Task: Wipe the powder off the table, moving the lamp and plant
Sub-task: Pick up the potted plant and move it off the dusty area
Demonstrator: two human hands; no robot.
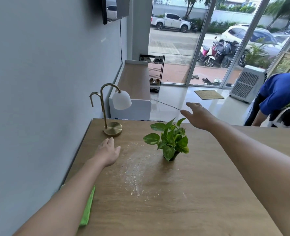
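Early stage by my read: nothing wiped, nothing moved yet. Left to right: green cloth (88, 208) lies folded at the lower left of the frame on the table (209, 201) edge, partly under the left forearm, long axis running roughly bottom-to-top with a slight lean to the right; nobody holds it. Left hand (106, 153) sits left of centre, palm down, fingers loosely spread, empty, fingertips just short of the lamp (112, 128) base. Lamp stands upright at the table's far-left corner, brass stem vertical, arm curving over so the white shade hangs to the right, opening down. Powder (135, 164) is a pale streaked patch in the middle, long axis running from lower centre up toward the lamp base, between the left hand and the plant (169, 140). Plant is upright in a small dark pot, just right of the powder, leaves fanning upward. Right hand (197, 114) hovers above and beyond the plant, fingers spread, holding nothing. Left to do: shift lamp and plant, grab cloth, wipe.
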